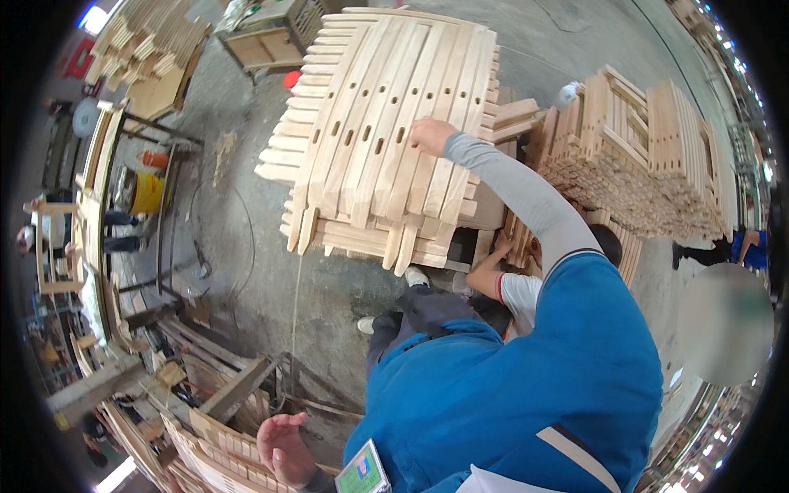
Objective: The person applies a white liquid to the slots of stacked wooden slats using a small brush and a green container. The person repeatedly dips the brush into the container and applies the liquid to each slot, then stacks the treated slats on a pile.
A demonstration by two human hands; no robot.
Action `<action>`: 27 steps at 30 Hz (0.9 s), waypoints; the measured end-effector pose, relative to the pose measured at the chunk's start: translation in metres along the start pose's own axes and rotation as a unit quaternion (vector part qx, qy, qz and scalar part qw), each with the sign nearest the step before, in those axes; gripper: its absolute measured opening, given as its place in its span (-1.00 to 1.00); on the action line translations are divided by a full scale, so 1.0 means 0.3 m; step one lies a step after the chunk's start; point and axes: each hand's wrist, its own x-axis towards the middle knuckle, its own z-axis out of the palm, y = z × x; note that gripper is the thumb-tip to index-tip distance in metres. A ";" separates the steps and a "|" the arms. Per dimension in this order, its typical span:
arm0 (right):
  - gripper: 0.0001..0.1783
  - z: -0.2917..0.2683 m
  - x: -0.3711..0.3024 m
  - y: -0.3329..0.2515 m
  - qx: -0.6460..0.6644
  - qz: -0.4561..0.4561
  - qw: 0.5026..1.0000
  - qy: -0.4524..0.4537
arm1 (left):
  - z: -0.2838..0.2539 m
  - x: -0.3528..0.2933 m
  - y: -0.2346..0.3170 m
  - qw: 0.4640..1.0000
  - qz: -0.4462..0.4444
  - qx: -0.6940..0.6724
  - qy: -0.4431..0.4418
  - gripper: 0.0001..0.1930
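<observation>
A tall stack of pale wooden slats (362, 123) stands in front of me, the top ones laid side by side with oval slots cut through them. My right hand (431, 136), at the end of a grey sleeve, is on the stack's right part, fingers bent and closed on a slotted wooden slat (402, 156). Low on the left, my left hand (283, 448) hangs in the air with fingers loosely curled and apart, holding nothing. Beneath it are curved wooden pieces (226, 464).
A person in a white shirt (519, 297) crouches just right of the stack, reaching among wood pieces. More stacked wooden parts (608, 156) stand at the right. On the left are a metal-framed bench (168, 205), a yellow bucket (148, 193) and another person (123, 232).
</observation>
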 end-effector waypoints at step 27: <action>-0.83 0.014 0.015 -0.071 0.009 0.126 0.992 0.002 | 0.153 0.079 -0.022 0.998 -0.059 -0.008 -0.026 -0.64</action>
